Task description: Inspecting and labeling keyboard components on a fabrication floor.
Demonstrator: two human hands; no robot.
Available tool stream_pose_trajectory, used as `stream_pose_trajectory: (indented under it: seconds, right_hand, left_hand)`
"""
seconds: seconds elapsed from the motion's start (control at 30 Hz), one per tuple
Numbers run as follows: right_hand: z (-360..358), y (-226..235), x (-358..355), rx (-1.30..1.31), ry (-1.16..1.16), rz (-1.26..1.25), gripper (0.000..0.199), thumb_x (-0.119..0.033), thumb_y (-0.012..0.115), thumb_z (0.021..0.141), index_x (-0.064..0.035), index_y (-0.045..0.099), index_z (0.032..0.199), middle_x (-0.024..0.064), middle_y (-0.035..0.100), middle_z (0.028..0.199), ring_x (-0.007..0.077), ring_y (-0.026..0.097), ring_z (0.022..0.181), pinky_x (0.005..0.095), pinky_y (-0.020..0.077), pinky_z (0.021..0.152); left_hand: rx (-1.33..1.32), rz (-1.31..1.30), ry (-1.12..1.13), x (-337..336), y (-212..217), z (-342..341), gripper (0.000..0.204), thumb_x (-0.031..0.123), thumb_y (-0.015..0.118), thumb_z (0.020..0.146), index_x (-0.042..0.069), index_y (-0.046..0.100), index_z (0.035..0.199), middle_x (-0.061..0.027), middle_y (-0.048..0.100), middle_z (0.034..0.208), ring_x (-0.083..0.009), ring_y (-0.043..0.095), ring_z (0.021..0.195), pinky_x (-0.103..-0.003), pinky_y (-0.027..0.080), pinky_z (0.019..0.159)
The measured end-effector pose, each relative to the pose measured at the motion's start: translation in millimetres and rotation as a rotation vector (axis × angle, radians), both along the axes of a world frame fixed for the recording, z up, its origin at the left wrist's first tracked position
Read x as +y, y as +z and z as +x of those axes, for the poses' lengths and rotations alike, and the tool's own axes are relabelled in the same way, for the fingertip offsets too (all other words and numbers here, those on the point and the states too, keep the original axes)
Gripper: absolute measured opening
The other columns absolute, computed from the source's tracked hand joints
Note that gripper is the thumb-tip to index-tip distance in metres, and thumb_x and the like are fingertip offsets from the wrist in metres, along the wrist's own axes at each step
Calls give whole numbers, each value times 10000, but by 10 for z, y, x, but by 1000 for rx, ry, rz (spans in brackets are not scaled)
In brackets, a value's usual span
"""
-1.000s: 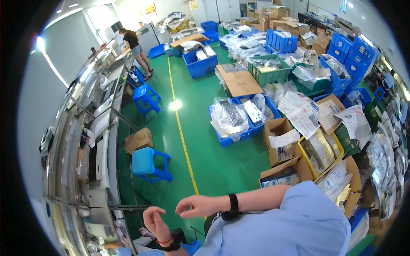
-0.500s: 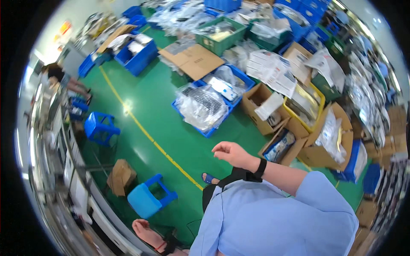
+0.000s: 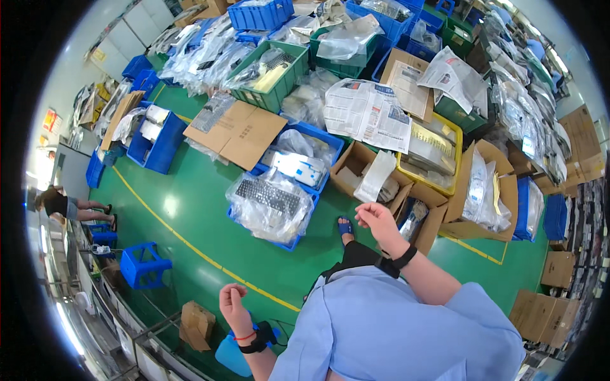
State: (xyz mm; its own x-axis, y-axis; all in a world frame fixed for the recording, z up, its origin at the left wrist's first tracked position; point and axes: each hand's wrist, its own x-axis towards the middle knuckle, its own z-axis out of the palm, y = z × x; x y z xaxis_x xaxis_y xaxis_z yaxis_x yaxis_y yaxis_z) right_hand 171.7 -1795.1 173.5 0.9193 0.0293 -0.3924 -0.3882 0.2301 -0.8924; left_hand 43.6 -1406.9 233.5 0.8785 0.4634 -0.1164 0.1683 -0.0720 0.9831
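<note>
Fingers (image 3: 364, 212) loosely curled, half parted and empty, the right hand (image 3: 380, 225) hangs near a flapped cardboard carton (image 3: 434, 227), the left hand (image 3: 235, 309) near a smooth blue plastic stool (image 3: 231, 357) on glossy green floor (image 3: 197, 232).

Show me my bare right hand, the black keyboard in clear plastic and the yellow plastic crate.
Bare right hand (image 3: 381, 227): head view, middle of the hand.
Black keyboard in clear plastic (image 3: 270, 195): head view, among its keys.
Yellow plastic crate (image 3: 424, 180): head view, near rim.

Open carton (image 3: 357, 152) — white paper (image 3: 376, 178) atop; blue stool (image 3: 232, 357) — partly hidden.
</note>
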Motion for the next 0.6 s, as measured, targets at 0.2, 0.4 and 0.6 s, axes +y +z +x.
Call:
stream_pose_trajectory:
  seconds: [0.2, 0.4, 0.6]
  right_hand:
    - [1851, 3, -528, -61, -71, -97, 131, -147, 599, 979, -36, 645, 1032, 5, 649, 866, 77, 573, 739, 222, 462, 680]
    - [3419, -112, -567, -159, -159, -190, 142, -108, 592, 958, -8, 647, 1042, 21, 661, 865, 90, 582, 720, 234, 472, 666]
    - [4622, -574, -583, -307, -116, -651, 225, -188, 678, 893, -26, 695, 1049, 91, 685, 892, 187, 618, 763, 309, 509, 763]
  left_hand:
    - [70, -10, -23, -344, 35, 1028, 156, 124, 483, 1032, 4, 582, 1017, -58, 608, 895, -141, 570, 808, -286, 486, 756]
    - [109, -56, 79, -112, -17, 1482, 158, 124, 471, 1040, 10, 579, 1030, -50, 606, 872, -129, 564, 785, -275, 488, 746]
    - [101, -141, 189, 138, -35, 2325, 142, 110, 480, 1034, 16, 585, 1013, -44, 613, 884, -124, 570, 784, -261, 477, 739]
